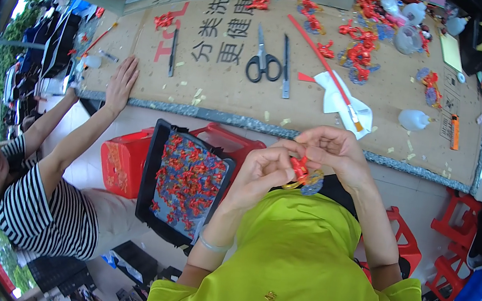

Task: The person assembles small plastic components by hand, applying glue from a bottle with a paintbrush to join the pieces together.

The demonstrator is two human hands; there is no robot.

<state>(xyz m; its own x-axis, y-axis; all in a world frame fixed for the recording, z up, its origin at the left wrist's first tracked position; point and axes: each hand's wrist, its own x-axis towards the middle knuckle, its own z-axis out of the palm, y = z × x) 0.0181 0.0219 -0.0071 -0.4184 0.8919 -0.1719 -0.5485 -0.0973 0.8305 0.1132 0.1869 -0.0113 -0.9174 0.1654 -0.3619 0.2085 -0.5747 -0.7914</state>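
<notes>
Below the cardboard-covered tabletop's [212, 93] near edge, the left hand [263, 169] and right hand [334, 152] both pinch a small red ornament [300, 169] (assembly seemingly underway); next calls for fine fingertip alignment.

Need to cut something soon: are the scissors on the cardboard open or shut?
Shut. The black-handled scissors lie flat on the cardboard sheet, blades together in one line, handles side by side.

Can't really make out the small red and gold ornament [300, 170], my hands [308, 160] cover most of it. The far red pieces on the cardboard-covered surface [212, 93] are blurry too.
</notes>
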